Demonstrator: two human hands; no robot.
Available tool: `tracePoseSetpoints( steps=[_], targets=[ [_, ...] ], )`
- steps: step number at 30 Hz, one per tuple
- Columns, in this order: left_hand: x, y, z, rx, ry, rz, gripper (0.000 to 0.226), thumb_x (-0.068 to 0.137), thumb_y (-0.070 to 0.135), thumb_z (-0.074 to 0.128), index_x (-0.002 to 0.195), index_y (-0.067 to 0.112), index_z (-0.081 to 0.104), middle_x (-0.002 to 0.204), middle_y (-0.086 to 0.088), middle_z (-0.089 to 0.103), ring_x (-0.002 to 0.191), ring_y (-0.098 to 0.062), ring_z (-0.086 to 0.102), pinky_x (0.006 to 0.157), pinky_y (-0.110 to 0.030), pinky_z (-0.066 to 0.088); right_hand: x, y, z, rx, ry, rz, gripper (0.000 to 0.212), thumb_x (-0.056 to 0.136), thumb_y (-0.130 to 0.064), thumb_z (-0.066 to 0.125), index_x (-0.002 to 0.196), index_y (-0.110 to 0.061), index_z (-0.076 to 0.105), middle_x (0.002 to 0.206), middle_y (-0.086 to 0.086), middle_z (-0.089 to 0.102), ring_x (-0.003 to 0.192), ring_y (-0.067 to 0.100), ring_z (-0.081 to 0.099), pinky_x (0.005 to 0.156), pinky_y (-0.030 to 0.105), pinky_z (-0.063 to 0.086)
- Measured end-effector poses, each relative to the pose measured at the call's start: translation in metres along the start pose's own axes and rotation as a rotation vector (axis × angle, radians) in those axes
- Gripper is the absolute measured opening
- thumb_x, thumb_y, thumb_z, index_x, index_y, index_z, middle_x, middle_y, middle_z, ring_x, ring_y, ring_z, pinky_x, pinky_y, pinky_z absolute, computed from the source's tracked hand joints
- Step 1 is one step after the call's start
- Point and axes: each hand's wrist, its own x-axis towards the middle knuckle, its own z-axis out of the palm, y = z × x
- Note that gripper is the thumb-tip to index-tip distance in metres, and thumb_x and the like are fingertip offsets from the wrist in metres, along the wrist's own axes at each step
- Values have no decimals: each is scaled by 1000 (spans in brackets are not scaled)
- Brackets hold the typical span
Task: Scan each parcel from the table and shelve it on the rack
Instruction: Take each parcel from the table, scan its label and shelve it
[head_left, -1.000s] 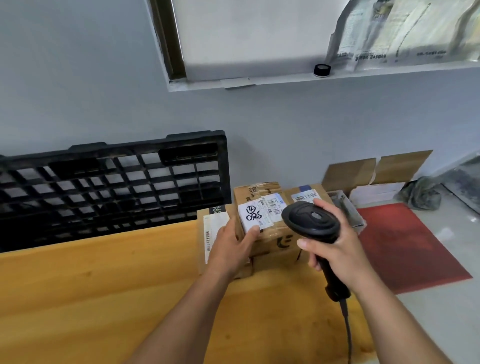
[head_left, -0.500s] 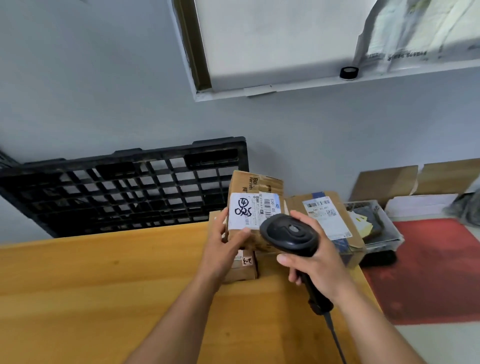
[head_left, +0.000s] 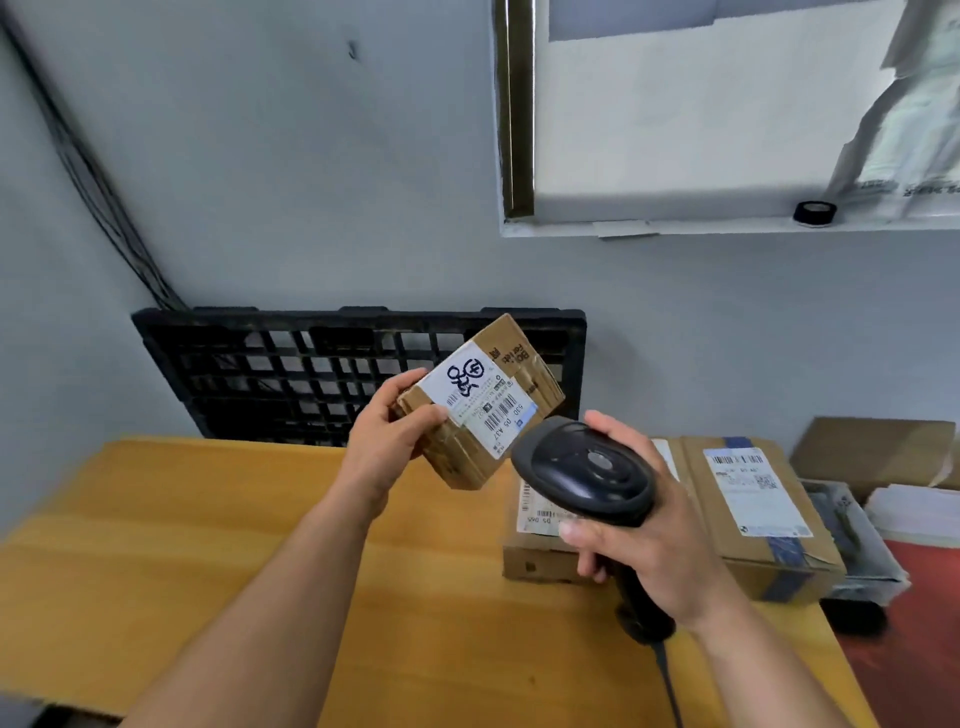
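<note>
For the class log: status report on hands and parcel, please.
Left hand grips small parcel above table. Right hand holds scanner beside its label, nothing between. Taped box and flat box wait on table.

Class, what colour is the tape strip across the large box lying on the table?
Blue, on the large box; the head view shows it.

Three cardboard parcels (head_left: 480, 400) (head_left: 540, 558) (head_left: 753, 519), one barcode scanner (head_left: 584, 470), one black plastic pallet (head_left: 270, 374), one wooden table (head_left: 156, 545), two hands (head_left: 384, 447) (head_left: 649, 551)

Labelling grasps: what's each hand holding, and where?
Left-hand grip: small parcel, by its left end. Right-hand grip: scanner, by its handle.
</note>
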Motion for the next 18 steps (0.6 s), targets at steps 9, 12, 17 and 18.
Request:
tracePoseSetpoints(
  steps=[9,12,17,18],
  targets=[
    [11,9,-53,71,48,56,37,84,12,69,114,30,58,108,-2,67,97,-21,66,75,-38,56,4,-18,29,43,-49,-48,92,56,-41,92,135,-48,45,102,12,72,54,36,64,52,47,56],
    [12,10,-61,65,49,61,37,85,11,69,114,31,58,109,-1,67,97,-21,66,78,-39,56,2,-19,31,67,-58,-26,92,54,-42,93,133,-50,48,97,12,72,53,38,63,52,46,55],
    [13,9,-66,49,50,59,40,86,10,67,121,26,56,109,-2,67,97,-21,67,77,-37,55,-3,-16,31,8,-53,-21,85,62,-20,88,132,-47,49,112,6,69,53,38,62,52,51,55],
    [13,8,-66,45,52,58,40,85,10,67,120,26,57,110,-2,67,98,-21,66,78,-37,55,-4,-15,30,0,-51,-17,84,62,-20,87,132,-48,49,113,6,69,53,38,62,52,51,55]
  ],
)
